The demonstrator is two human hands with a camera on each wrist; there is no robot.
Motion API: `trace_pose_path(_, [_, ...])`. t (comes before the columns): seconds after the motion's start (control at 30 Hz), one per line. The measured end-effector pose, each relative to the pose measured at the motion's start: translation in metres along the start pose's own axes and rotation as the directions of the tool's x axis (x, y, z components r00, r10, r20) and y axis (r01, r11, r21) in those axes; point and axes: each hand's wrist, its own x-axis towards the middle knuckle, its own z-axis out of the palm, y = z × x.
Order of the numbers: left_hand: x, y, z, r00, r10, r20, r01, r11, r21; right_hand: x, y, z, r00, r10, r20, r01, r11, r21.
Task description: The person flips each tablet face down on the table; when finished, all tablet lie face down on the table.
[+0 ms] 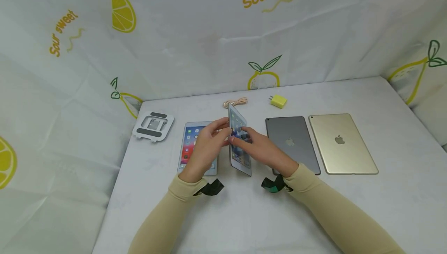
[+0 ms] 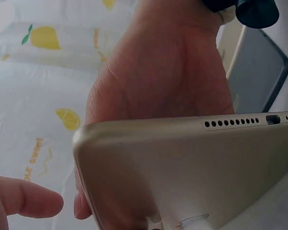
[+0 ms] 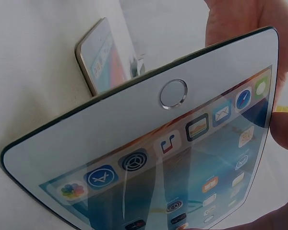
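A tablet (image 1: 239, 145) stands steeply tilted between both hands, its lit screen turned toward the right hand. The right wrist view shows its white front with a home button (image 3: 173, 94); its gold back (image 2: 134, 167) appears in the left wrist view. My left hand (image 1: 206, 147) holds the tablet at its back and near edge. My right hand (image 1: 263, 149) grips it with the thumb at that edge and fingers by the screen. Some left fingertips are hidden behind the tablet. Below the left hand lies a second tablet (image 1: 186, 145), screen lit and facing up.
To the right, a dark grey tablet (image 1: 290, 129) and a gold tablet (image 1: 342, 149) lie back up. A folded white stand (image 1: 153, 126) is at left. Behind the hands lie a coiled cable (image 1: 237, 101) and a yellow charger plug (image 1: 278, 101), near the printed backdrop (image 1: 195, 52).
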Motion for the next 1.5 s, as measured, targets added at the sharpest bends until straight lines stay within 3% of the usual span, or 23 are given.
trace_pose_path(0.6, [-0.0013, -0.0001, -0.0002, 1.0, 0.02, 0.016, -0.02, 1.0, -0.003, 0.0009, 0.0037, 0.0004, 0.999, -0.026, 0.031, 0.022, 0.991, 0.132])
trace_pose_path(1.07, [-0.0024, 0.002, 0.0004, 0.999, 0.028, 0.039, -0.026, 0.999, -0.036, 0.0014, 0.0057, 0.0007, 0.99, -0.104, 0.091, 0.072, 0.951, 0.302])
trace_pose_path(1.5, [-0.0025, 0.0025, 0.0021, 0.999, 0.016, 0.029, -0.015, 0.999, -0.035, 0.0003, 0.0024, 0.0002, 0.979, -0.179, 0.103, 0.131, 0.924, 0.36])
